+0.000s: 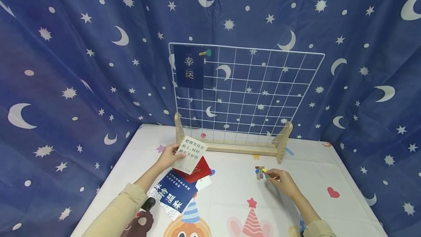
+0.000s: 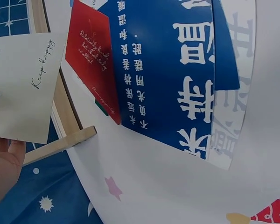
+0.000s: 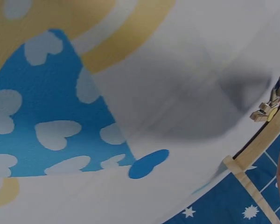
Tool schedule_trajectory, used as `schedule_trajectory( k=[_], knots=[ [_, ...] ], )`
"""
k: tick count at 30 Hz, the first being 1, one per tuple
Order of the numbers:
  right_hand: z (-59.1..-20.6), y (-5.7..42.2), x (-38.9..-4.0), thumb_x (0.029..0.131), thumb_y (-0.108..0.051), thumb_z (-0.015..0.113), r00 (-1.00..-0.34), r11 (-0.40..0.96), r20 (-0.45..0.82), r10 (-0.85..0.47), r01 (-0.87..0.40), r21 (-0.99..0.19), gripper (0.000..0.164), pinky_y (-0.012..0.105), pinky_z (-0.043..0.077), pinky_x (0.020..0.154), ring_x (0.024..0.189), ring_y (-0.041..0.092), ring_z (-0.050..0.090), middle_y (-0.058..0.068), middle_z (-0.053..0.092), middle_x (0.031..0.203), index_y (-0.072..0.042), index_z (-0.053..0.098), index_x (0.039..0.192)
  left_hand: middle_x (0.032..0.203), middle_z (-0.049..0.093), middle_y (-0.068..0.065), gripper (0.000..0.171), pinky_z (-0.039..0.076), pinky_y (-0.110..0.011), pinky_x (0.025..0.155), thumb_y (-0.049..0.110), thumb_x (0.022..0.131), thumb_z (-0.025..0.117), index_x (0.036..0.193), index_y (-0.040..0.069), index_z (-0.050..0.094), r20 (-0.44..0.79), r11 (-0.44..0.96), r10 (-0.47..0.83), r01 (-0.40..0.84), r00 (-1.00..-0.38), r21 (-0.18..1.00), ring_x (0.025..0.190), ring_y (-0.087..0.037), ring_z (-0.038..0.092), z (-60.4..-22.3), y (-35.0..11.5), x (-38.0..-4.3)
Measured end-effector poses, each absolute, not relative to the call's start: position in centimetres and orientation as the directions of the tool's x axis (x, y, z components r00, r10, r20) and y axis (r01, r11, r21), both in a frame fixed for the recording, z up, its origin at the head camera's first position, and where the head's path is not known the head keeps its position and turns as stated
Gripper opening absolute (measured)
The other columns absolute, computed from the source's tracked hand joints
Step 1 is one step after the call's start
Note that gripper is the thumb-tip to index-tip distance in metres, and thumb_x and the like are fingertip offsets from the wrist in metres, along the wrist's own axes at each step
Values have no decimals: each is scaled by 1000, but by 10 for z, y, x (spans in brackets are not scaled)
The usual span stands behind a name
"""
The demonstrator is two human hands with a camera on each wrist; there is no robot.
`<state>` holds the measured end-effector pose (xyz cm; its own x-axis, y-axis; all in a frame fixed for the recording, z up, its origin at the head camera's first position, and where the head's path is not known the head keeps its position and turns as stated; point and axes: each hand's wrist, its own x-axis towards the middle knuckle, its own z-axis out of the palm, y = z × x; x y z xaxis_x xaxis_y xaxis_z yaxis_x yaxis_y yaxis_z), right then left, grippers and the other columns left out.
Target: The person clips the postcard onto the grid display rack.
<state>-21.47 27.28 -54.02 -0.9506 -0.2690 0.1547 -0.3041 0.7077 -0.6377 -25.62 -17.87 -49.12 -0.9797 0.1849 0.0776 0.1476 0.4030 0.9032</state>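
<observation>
Plainly, card [image 1: 192,154] in left hand [image 1: 170,156].

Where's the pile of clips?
In the head view, the pile of clips lies right of centre, by the right hand, in front of the wooden stand.

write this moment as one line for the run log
left hand: holds cream card above red card | right hand: at clothespins, grip unclear | grid rack: navy card clipped upper left

A black-lettered cream card [image 1: 192,154] is held slanting before the left end of the rack [image 1: 241,149]. Colourful wooden clips [image 1: 261,174] lie bunched before the rack's right half.
</observation>
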Motion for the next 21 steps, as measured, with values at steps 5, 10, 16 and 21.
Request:
schedule_trajectory(
  k=[5,10,16,21],
  knots=[
    [-535,264,-214,78,2,70,-946,711,224,-233,-323,-625,16,23,53,66,75,13,62,9,69,88,-1,69,94,104,64,-31,27,58,-35,72,-2,84,64,107,-14,57,79,389,183,146,-980,910,85,-31,69,-487,-176,-258],
    [-530,255,-213,75,6,71,-929,706,289,-232,-365,-607,19,27,55,67,75,15,61,7,69,87,-1,69,93,105,63,-34,30,58,-38,73,-3,85,62,110,-18,55,103,350,210,174,-972,921,86,-35,68,-485,-171,-257],
    [-527,248,-213,76,6,70,-916,700,336,-219,-387,-600,18,29,56,67,75,17,64,10,71,86,1,70,93,106,63,-34,31,58,-36,74,-3,86,61,112,-18,54,90,317,202,152,-975,936,87,-33,68,-485,-164,-256],
    [-523,243,-213,76,7,70,-919,665,353,-176,-375,-645,16,27,55,66,74,21,66,13,72,84,1,70,91,108,62,-35,33,58,-38,75,-4,86,61,114,-19,52,99,292,199,155,-975,944,90,-39,67,-484,-160,-256]
  ],
)
